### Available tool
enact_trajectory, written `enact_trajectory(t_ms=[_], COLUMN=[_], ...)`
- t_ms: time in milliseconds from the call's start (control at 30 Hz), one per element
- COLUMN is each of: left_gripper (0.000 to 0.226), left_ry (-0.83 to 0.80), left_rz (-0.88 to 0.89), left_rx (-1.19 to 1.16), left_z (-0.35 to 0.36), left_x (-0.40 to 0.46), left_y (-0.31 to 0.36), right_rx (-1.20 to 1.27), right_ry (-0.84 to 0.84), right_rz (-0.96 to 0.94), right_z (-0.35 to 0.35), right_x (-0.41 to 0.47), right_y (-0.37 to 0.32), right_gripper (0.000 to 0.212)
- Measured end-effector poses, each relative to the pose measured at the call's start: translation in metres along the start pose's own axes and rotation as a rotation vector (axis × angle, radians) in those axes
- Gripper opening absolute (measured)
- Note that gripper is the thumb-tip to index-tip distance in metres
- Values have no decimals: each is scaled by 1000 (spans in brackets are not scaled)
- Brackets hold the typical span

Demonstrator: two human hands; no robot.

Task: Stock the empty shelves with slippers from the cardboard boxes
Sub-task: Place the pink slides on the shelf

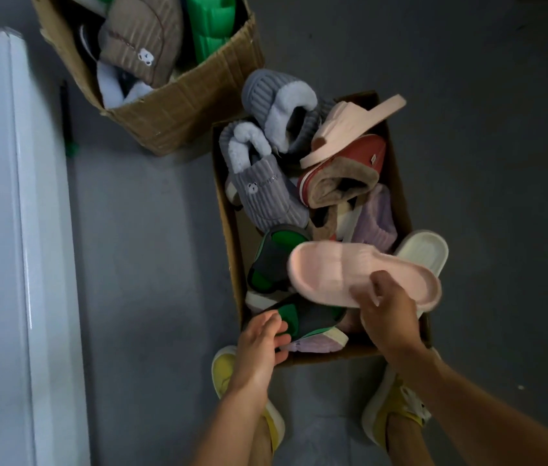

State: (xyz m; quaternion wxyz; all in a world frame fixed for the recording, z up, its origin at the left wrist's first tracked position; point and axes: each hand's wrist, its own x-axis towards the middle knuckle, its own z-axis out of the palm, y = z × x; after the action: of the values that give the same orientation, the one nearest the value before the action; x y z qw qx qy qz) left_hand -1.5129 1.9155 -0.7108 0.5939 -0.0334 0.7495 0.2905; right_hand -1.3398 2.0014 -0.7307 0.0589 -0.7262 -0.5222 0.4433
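Above the near end of the open cardboard box [229, 210], a pale pink slide slipper [350, 274] is held up by the right hand [383, 311], whose thumb and curled fingers pinch its near edge. Its toe points left, over a green-and-dark slide [276, 260] lying in the box. The left hand [262, 341] reaches in at the box's near left corner, fingers loosely spread and touching a second green-and-dark slide [303, 321]; it grips nothing that can be made out.

Deeper in the box lie two grey corduroy slippers with fleece lining [259, 183], a red fur-lined slipper [343, 176], the pink slide's mate [350, 129] tilted on top, a lilac slipper [377, 216] and a white slide [424, 250] at the right wall.

A second cardboard box [178, 112] stands beyond, holding a brown corduroy slipper [141, 38] and green slides [212, 25]. A white shelf edge [13, 196] runs along the left. The person's feet wear yellow slippers [397, 408] on the grey floor [151, 264].
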Motion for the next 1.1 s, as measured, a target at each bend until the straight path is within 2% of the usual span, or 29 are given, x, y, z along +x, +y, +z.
enact_trajectory(t_ms=[133, 233, 333, 500, 567, 700, 733, 800, 867, 967, 1100], left_gripper=[21, 23, 24, 19, 34, 89, 97, 109, 107, 85, 63], left_ry=[10, 15, -11, -116, -184, -290, -299, -314, -320, -251, -113], left_rz=[19, 29, 37, 14, 8, -25, -20, 1, 31, 74, 121], left_rx=[-4, 22, 49, 86, 127, 148, 131, 85, 53, -16, -139], left_z=[-13, -23, -30, -36, -41, -56, -59, -64, -66, -63, -60], left_x=[-8, -12, -16, -23, -25, -25, -25, -23, -23, -26, -25], left_y=[10, 17, 24, 30, 32, 40, 43, 48, 53, 62, 77], right_rx=[287, 393, 588, 800, 849, 934, 969, 1050, 1111, 1141, 950], right_ry=[372, 425, 369, 204, 132, 65, 31, -55, -126, -229, -370], right_rz=[154, 354, 567, 664, 720, 770, 766, 762, 772, 759, 677], right_z=[-35, -54, -53, -17, 2, 38, 45, 54, 59, 64, 58], right_x=[-2, 0, -4, -44, -62, -88, -92, -98, -101, -101, -93], right_y=[-23, -31, -38, -62, -71, -85, -90, -99, -112, -130, -149], right_gripper=[10, 30, 33, 19, 14, 12, 9, 18, 19, 30, 39])
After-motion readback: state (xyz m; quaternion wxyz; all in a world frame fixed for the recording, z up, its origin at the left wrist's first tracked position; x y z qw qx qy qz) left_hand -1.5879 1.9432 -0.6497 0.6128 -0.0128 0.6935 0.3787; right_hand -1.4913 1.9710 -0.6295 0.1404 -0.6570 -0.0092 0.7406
